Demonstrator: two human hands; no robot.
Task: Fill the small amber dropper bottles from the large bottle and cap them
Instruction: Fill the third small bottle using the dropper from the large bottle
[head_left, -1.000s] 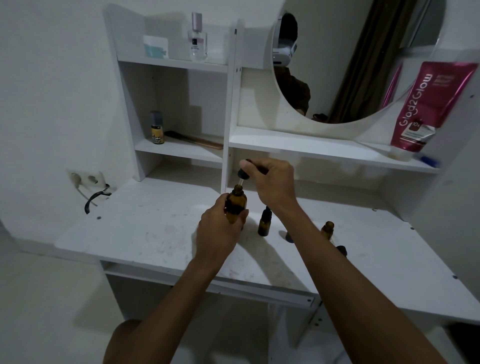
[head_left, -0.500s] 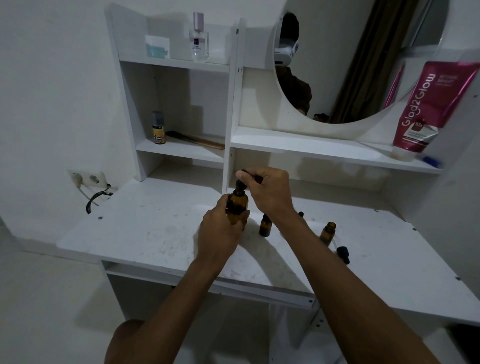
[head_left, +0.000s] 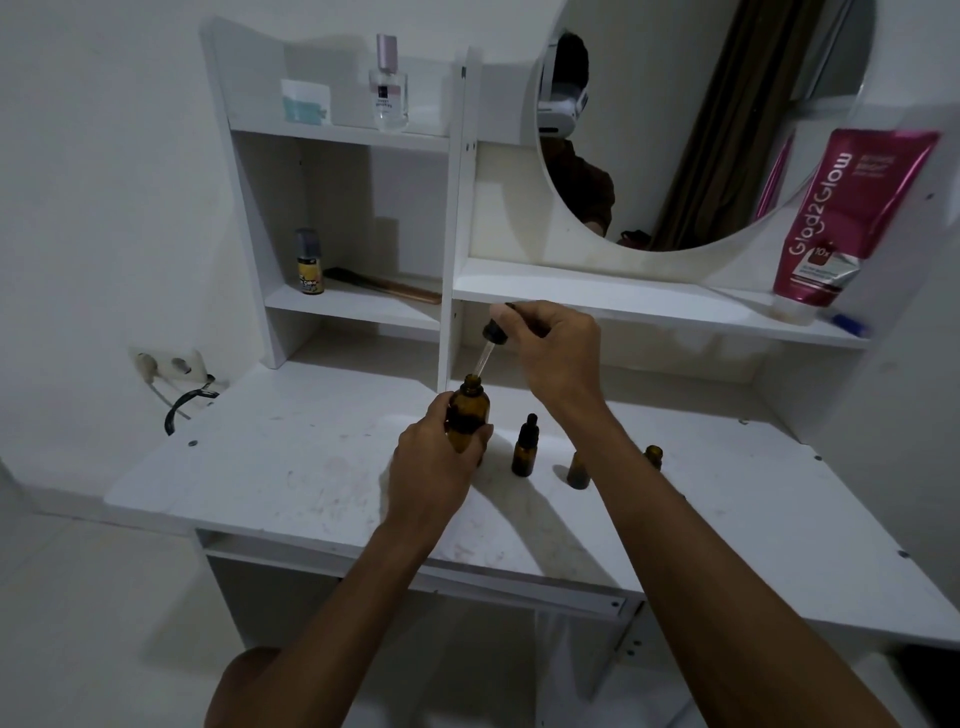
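Observation:
My left hand (head_left: 434, 470) grips the large amber bottle (head_left: 467, 413), which stands upright on the white desk (head_left: 270, 467). My right hand (head_left: 553, 351) pinches a black-capped dropper (head_left: 491, 343) above it, the glass tip at the bottle's open mouth. One small amber bottle (head_left: 524, 449) with its black dropper cap on stands just right of the large bottle. A second small bottle (head_left: 577, 470) and a third (head_left: 653, 457) show partly on either side of my right forearm.
Behind the desk rises a white shelf unit with a round mirror (head_left: 701, 119). Its shelves carry a perfume bottle (head_left: 388, 85), a small yellow-labelled bottle (head_left: 309, 262), a comb (head_left: 389, 286) and a pink tube (head_left: 847, 218). At the left wall is a socket with a black cable (head_left: 182, 402).
My right hand has lifted the dropper up out of the large bottle, so the glass tube now shows above the mouth. The left hand holds the bottle as before.

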